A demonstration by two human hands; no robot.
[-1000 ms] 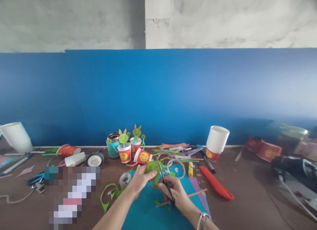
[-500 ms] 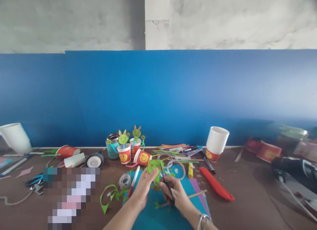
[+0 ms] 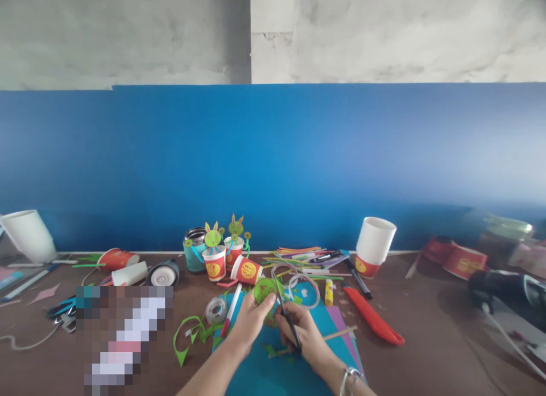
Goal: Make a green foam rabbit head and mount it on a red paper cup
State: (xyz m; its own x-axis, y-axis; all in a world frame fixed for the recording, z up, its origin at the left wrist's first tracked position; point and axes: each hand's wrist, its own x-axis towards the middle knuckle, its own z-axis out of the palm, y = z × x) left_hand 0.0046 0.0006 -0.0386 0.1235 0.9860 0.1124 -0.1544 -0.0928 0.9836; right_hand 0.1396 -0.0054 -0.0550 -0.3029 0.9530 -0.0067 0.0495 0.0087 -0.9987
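My left hand (image 3: 252, 319) pinches a round green paper cutout (image 3: 263, 289) with drawn lines on it, thumb on top. In my right hand (image 3: 303, 330) is a pair of dark-handled scissors (image 3: 290, 326), its blades pointing up along the cutout's right edge. Whether the blades are parted is hard to make out. Both hands are above a blue paper sheet (image 3: 260, 376), on which small green scraps (image 3: 273, 350) and a thin wooden stick (image 3: 340, 333) lie. Left of my left hand are a roll of clear tape (image 3: 215, 310) and a white marker with a red cap (image 3: 231, 310).
Paper cups with green rabbit faces (image 3: 214, 262) stand at the back beside a teal jar (image 3: 195, 254). Pipe cleaners and pens (image 3: 307, 258) lie behind my hands. To the right are a glue stick (image 3: 329, 292), a red pouch-like item (image 3: 373, 316) and stacked white cups (image 3: 375, 239).
The green cutout has turned and dropped slightly in my left hand, and my left thumb has shifted on it. The scissors stay beside its edge in my right hand.
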